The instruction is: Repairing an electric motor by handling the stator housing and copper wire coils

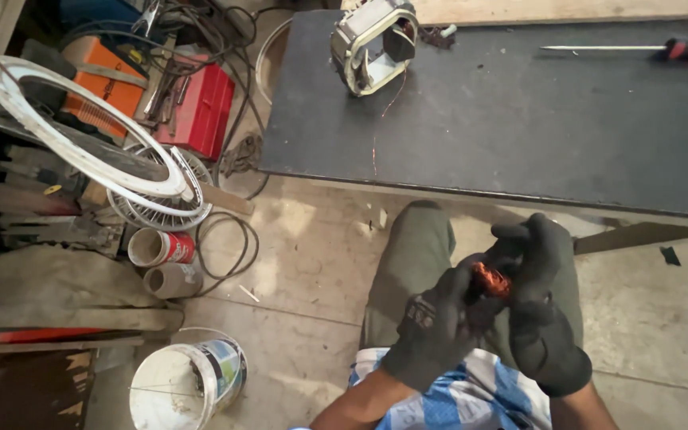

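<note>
Both my hands wear black gloves and meet over my lap, below the table's front edge. My left hand (431,326) and my right hand (539,302) together grip a small bundle of copper wire (490,279), orange-red, mostly hidden between the fingers. On the dark table (519,119) stands a pale metal motor stator frame (373,44) with a thin copper wire (376,135) trailing from it toward the table's edge. A red-handled screwdriver (639,49) lies at the far right of the table.
At the left lie a white fan guard ring (81,135), a wire fan grille (161,203), an orange box (105,80), a red box (201,107) and tangled cables. Two cans (161,247) and a white bucket (189,382) stand on the concrete floor.
</note>
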